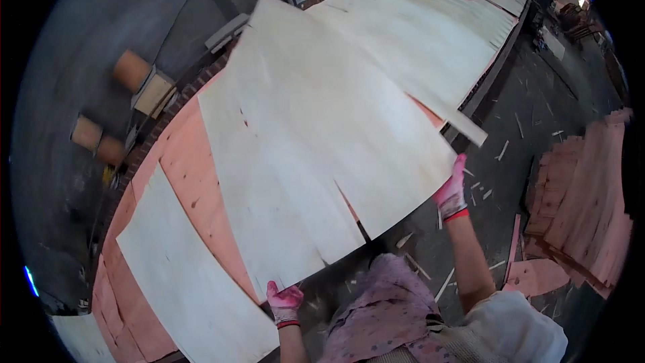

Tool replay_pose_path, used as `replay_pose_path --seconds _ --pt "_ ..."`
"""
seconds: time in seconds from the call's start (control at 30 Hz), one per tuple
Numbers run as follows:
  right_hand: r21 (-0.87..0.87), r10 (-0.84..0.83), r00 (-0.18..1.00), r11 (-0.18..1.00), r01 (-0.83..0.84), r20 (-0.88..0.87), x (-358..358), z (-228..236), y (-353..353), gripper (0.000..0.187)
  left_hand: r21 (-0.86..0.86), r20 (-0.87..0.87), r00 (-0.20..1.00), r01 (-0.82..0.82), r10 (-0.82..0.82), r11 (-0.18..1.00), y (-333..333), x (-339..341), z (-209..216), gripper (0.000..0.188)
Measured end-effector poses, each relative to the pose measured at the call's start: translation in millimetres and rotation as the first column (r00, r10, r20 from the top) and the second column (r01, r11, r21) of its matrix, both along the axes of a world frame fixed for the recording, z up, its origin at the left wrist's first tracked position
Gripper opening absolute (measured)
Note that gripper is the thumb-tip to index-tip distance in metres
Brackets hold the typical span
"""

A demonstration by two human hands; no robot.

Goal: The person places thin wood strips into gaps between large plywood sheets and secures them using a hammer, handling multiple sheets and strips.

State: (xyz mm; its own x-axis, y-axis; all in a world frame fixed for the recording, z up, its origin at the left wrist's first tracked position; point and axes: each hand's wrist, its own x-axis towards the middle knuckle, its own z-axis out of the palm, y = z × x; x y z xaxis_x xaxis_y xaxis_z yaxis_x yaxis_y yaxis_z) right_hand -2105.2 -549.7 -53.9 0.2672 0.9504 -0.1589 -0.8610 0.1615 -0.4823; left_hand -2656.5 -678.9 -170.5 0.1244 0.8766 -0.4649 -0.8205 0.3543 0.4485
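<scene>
A large pale wood veneer sheet (295,134) lies slantwise across a long layer of pinkish veneer (190,165). Two splits run in from its near edge, and its far corner sticks up past the far side. My left hand (285,299), in a pink-and-white glove, is closed on the sheet's near left corner, thumb on top. At the near right corner my right hand (451,189), gloved alike, grips the edge; its underside fingers are hidden. A narrow veneer strip (463,126) juts out just beyond my right hand. Another pale veneer piece (195,275) lies to the left.
More pale veneer (423,33) covers the far right stretch. A stack of pinkish veneer sheets (578,202) stands at the right. Wood scraps (502,150) litter the dark floor. Orange-brown cylinders (132,71) and a pale block (154,93) sit beyond the far edge.
</scene>
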Motion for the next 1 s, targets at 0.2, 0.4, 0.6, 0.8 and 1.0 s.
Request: replay_pose_path --seconds 0.2,0.4,0.6,0.8,1.0 --pt "-0.220 -0.105 0.969 0.974 0.054 -0.226 -0.1 -97.5 -8.1 0.060 -0.430 -0.107 0.988 -0.151 0.116 0.890 61.2 83.4 86.6 0.054" --pt "-0.663 0.078 0.997 0.747 -0.055 0.005 -8.4 -104.3 -21.5 0.026 -0.124 -0.233 0.959 -0.197 0.164 0.973 47.4 81.2 112.7 0.022" --pt "-0.456 0.043 0.970 0.887 0.073 0.238 30.4 -129.2 72.3 0.031 -0.330 -0.306 0.951 -0.158 0.053 0.931 102.4 94.8 118.7 0.023" --pt "-0.591 0.159 0.951 0.806 0.030 0.265 94.2 -129.3 138.3 0.022 -0.230 -0.011 0.998 0.064 -0.068 0.971 117.3 139.6 94.6 0.031" --pt "-0.547 -0.061 0.998 0.835 0.058 0.013 86.2 -170.3 139.0 0.030 -0.451 -0.210 0.978 -0.103 0.007 0.886 122.8 143.9 71.5 0.035"
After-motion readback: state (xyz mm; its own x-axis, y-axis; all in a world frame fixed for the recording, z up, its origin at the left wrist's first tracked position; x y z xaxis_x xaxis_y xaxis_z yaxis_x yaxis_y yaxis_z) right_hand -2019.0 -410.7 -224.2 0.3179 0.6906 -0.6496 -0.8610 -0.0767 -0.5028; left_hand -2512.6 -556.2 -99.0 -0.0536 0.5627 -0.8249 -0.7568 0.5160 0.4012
